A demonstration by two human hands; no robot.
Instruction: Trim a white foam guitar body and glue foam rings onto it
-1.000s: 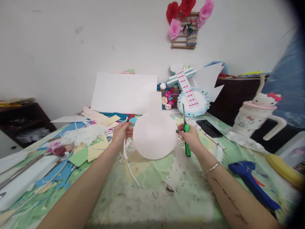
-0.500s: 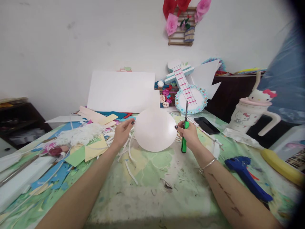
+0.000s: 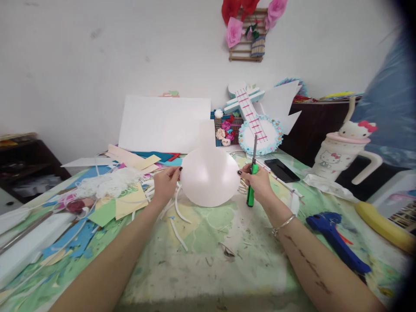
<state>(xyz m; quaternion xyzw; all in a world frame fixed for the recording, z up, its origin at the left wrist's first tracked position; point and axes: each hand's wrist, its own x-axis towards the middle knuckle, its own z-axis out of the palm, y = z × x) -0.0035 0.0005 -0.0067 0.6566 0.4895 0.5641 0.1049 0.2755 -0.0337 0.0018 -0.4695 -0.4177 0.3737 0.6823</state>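
Note:
A white banjo-shaped card (image 3: 209,182), with a round body and a narrow neck pointing away from me, is held up over the table between my hands. My left hand (image 3: 165,184) pinches its left edge between thumb and fingers. At the opposite edge, the thumb of my right hand (image 3: 258,182) touches the card. That hand is also closed around a green utility knife (image 3: 251,190), whose blade sticks upward. Behind stands a finished-looking paper banjo (image 3: 256,134) with red lines on its neck and a blue beaded rim.
White cut strips (image 3: 178,234) and coloured paper scraps (image 3: 131,203) lie to the left. On the right are a blue glue gun (image 3: 338,242), a black phone (image 3: 282,170) and a white tumbler (image 3: 331,158). A large white board (image 3: 165,123) leans against the wall.
The card has shifted slightly left and tilted, its shading now different. My left hand has moved a little left with its edge. My right hand has hardly moved, still holding the utility knife.

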